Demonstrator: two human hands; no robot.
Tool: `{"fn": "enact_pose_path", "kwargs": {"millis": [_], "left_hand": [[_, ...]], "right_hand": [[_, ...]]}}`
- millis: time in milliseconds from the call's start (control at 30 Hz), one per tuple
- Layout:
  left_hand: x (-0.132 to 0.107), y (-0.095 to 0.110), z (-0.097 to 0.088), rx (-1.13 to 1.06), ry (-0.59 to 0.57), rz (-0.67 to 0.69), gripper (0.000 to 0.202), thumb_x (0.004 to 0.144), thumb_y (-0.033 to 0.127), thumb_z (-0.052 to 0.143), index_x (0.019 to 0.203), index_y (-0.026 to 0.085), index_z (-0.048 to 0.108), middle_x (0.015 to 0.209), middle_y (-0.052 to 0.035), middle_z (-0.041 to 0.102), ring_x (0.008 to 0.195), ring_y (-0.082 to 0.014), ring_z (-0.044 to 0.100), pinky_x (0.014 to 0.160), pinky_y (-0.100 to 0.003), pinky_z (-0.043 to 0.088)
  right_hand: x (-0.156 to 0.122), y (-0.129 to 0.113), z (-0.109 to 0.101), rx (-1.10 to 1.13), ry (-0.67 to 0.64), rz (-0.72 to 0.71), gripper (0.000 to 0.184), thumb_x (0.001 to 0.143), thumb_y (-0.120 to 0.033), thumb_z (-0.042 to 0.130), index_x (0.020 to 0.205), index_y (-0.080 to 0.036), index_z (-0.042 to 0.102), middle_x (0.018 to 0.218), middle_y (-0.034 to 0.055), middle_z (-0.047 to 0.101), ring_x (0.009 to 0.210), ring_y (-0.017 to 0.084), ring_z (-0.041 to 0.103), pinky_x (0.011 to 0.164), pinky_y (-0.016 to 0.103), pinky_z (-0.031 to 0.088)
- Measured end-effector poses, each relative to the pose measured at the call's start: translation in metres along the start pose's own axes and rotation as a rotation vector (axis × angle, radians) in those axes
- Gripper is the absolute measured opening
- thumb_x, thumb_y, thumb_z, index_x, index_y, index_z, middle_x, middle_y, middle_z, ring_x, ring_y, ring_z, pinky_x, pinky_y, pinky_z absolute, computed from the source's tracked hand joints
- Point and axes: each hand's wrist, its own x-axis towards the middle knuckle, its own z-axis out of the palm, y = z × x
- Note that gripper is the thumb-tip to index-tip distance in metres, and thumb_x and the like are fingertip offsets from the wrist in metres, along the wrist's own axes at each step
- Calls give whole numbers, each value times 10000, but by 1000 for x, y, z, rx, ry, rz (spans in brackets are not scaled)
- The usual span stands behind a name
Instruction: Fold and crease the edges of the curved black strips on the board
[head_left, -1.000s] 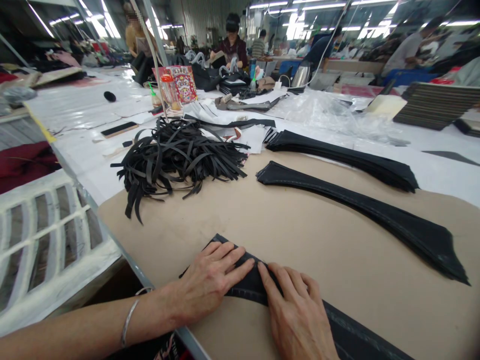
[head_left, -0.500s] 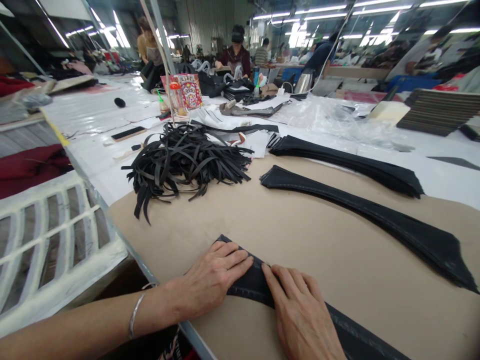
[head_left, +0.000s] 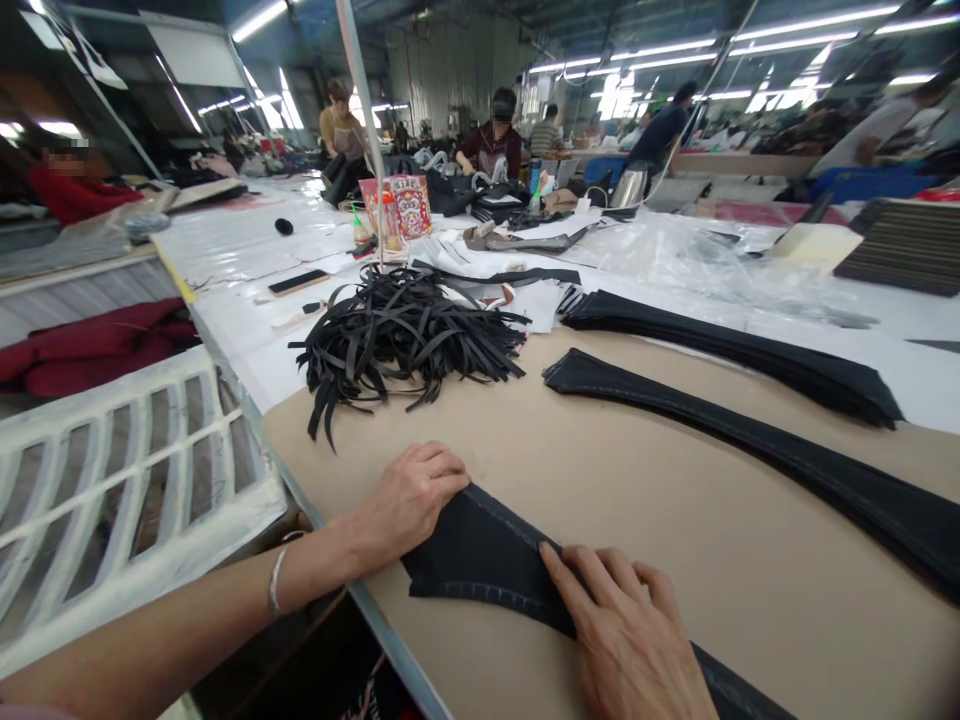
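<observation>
A long black fabric piece (head_left: 487, 560) with flared ends lies on the tan sheet in front of me, pale marks along its folded edges. My left hand (head_left: 420, 495) is closed at the piece's upper left corner, fingertips pinching its edge; a bracelet circles that wrist. Farther along the piece, my right hand (head_left: 626, 620) lies on top with fingers stretched out, pressing near the upper edge. Beyond my hands rest two stacks of similar black pieces, a nearer stack (head_left: 720, 420) and a farther stack (head_left: 735, 345). A heap of black strips (head_left: 412, 335) sits at the sheet's far left.
The tan sheet (head_left: 405, 430) covers the near table, whose metal edge (head_left: 352, 585) runs down on my left. A white slatted frame (head_left: 157, 480) stands beside it. Behind are a red packet (head_left: 411, 205), clear plastic (head_left: 697, 260) and several people at work.
My left hand has moved from lying flat on the piece to its upper left corner, uncovering the flared end. The right hand stays on the piece. The view has shifted left.
</observation>
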Motion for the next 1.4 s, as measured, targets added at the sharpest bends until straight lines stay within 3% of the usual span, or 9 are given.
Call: {"fn": "enact_pose_path", "kwargs": {"millis": [133, 267, 400, 633, 800, 933, 1067, 1400], "left_hand": [[12, 4, -3, -213, 36, -178, 286, 922, 82, 431, 1037, 175, 676, 989, -59, 669, 960, -173, 579, 877, -314, 489], [24, 10, -5, -208, -127, -266, 222, 841, 75, 553, 981, 192, 680, 980, -35, 651, 977, -179, 575, 895, -310, 477], [33, 12, -8, -154, -216, -301, 222, 777, 24, 569, 900, 185, 659, 946, -25, 635, 961, -181, 566, 865, -301, 467], [39, 11, -7, -131, -236, -266, 191, 724, -5, 532, 757, 177, 581, 875, -20, 589, 879, -176, 543, 762, -277, 444], [39, 11, -5, -140, -236, -223, 207, 730, -12, 508, 794, 177, 564, 841, -8, 587, 834, -163, 535, 745, -269, 434], [39, 9, -7, -145, -249, -156, 258, 776, -11, 523, 917, 181, 620, 872, -6, 625, 866, -157, 552, 801, -272, 430], [41, 7, -9, -131, -272, -87, 204, 831, 24, 537, 807, 184, 660, 852, -11, 637, 884, -158, 560, 839, -281, 424], [37, 2, -7, -137, -255, -3, 257, 815, -3, 486, 856, 180, 660, 852, -21, 637, 869, -159, 558, 815, -273, 436]], "right_hand": [[2, 2, 2, 31, 21, -14, 574, 631, -16, 479, 1171, -194, 560, 1064, 18, 628, 910, 211, 536, 800, 392, 356], [7, -2, 0, -14, 44, -22, 615, 696, 17, 425, 1294, -121, 466, 989, 57, 639, 889, 229, 531, 820, 417, 351], [23, -11, 0, 11, 52, 43, 371, 888, -57, 419, 1235, -143, 516, 1032, 69, 629, 892, 236, 524, 787, 402, 347], [59, -27, 7, 99, -183, 298, 78, 916, -152, 580, 966, -194, 621, 928, 64, 624, 909, 264, 536, 769, 389, 347], [70, -26, 7, 216, -250, 397, 101, 891, -113, 597, 852, -204, 617, 879, 40, 611, 877, 248, 534, 761, 378, 335], [69, -21, 10, 314, -225, 399, 129, 868, -83, 609, 827, -205, 621, 882, 28, 595, 884, 236, 514, 765, 355, 346], [65, -15, 12, 438, -202, 344, 163, 871, -43, 580, 826, -197, 610, 860, 14, 591, 865, 207, 516, 777, 315, 378], [67, -10, 10, 509, -216, 273, 171, 885, -83, 581, 949, -217, 666, 911, 4, 626, 908, 176, 564, 839, 281, 407]]}}
